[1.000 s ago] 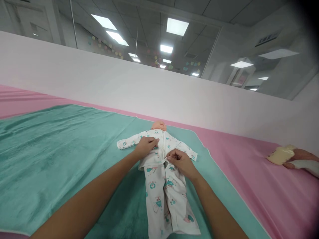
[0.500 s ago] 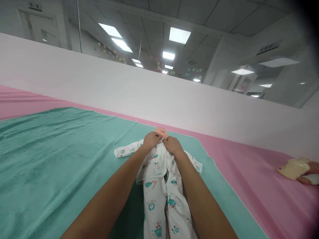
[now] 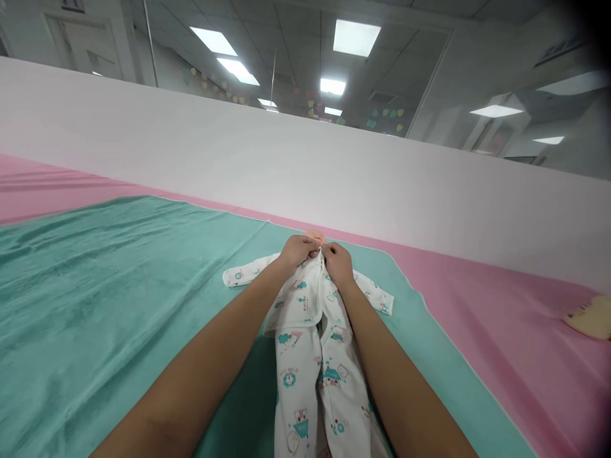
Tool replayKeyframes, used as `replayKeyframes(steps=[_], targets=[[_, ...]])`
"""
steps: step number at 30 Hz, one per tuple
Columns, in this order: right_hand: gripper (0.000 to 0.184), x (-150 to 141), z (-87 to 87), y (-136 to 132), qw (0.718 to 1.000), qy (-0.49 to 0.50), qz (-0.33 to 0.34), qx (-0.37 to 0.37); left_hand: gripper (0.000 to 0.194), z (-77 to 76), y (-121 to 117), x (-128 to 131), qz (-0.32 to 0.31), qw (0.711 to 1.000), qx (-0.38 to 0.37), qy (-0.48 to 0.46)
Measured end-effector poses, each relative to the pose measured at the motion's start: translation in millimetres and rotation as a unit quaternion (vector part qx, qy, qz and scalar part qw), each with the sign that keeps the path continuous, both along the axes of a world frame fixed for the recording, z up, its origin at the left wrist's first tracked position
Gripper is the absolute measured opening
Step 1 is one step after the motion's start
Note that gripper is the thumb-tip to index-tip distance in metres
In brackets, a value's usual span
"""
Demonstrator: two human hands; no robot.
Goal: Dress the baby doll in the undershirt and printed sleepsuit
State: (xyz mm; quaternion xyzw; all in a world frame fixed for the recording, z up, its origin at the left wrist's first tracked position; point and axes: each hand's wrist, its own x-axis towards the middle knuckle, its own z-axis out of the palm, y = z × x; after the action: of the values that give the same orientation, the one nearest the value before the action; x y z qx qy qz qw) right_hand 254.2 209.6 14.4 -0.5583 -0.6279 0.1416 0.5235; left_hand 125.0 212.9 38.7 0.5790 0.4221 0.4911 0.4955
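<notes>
A baby doll (image 3: 316,235) lies on its back, its head mostly hidden behind my hands. It wears a white printed jacket (image 3: 301,299) with the sleeves spread to both sides, and matching printed trousers (image 3: 298,381). At the neckline my left hand (image 3: 300,249) pinches one front edge of the jacket. Close beside it, my right hand (image 3: 338,262) pinches the other edge at the collar. Below the collar the two front edges lie together, parting near the hem. Whatever fastening is between my fingertips is too small to make out.
The doll rests on a green blanket (image 3: 143,299) spread over a pink sheet (image 3: 468,299). A cream-coloured object (image 3: 592,318) sits at the right edge. Behind runs a white low wall (image 3: 267,162) with a glass pane (image 3: 296,57) above it.
Both hands have lifted slightly at the collar, drawing the fabric up, with the fingertips still close together. The view has shifted a little, so the cream object is partly out of frame.
</notes>
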Motion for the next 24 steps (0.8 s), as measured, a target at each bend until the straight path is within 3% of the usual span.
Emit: replayKeyframes(steps=[11,24], targets=[[0.026,10,-12.7,-2,0.996,0.071,0.051,-0.007,0.007,-6.5,0,3,0.014,1.000,0.015,0.017],[0.018,6,-15.1,-12,0.994,0.064,0.088,0.021,0.015,-6.8,-2,0,0.011,0.998,0.040,0.052]])
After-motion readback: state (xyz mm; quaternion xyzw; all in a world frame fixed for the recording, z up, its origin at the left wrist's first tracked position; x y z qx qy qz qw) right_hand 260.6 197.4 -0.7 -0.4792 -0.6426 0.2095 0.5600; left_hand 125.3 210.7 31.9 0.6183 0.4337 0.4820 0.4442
